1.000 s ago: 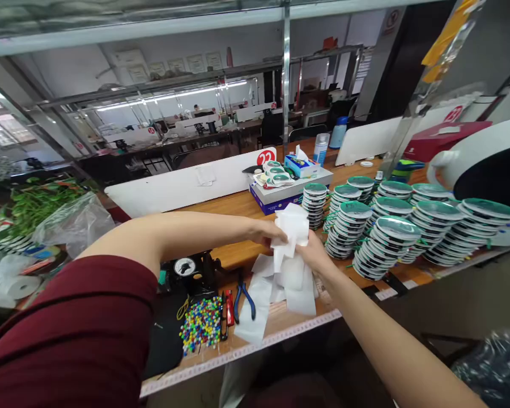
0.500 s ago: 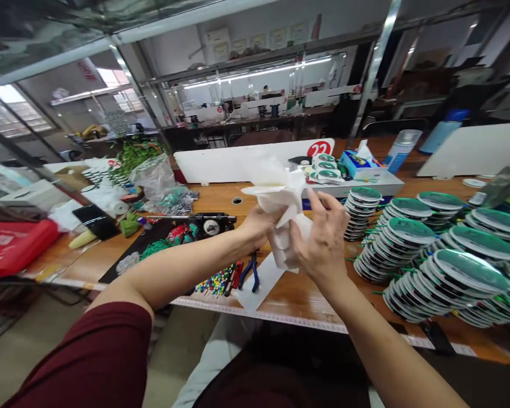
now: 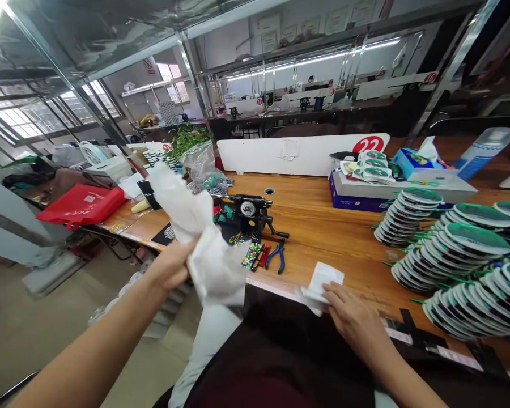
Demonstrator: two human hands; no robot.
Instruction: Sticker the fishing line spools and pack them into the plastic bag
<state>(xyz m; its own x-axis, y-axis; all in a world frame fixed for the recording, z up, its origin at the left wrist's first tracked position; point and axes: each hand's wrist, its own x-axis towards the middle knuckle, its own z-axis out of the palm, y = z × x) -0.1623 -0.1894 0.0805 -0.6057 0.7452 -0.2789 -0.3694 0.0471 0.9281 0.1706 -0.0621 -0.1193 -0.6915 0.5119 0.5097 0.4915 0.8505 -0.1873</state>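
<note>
My left hand (image 3: 176, 263) is closed around a crumpled, thin white sheet (image 3: 215, 260), raised in front of the table's left part. Whether it is paper or thin plastic I cannot tell. At the table's front edge my right hand (image 3: 352, 314) pinches a small folded white paper (image 3: 326, 277), partly blurred. Between the hands lie blue-handled pliers (image 3: 276, 258), a red-handled tool (image 3: 264, 256) and many coloured beads (image 3: 251, 254). Behind them stands a small black hand-cranked machine (image 3: 250, 212), its left side partly hidden by the white sheet.
Stacks of green-topped round discs (image 3: 450, 255) crowd the right side. A long box (image 3: 361, 195) at the back bears a tissue box (image 3: 425, 164), with a spray can (image 3: 487, 153) beside it. A red bag (image 3: 83, 205) lies at far left. A white partition (image 3: 297, 154) borders the back.
My hands have moved apart and down: the left carries the crumpled white sheet leftward, the right holds the folded paper at the table edge. The view has turned left.
</note>
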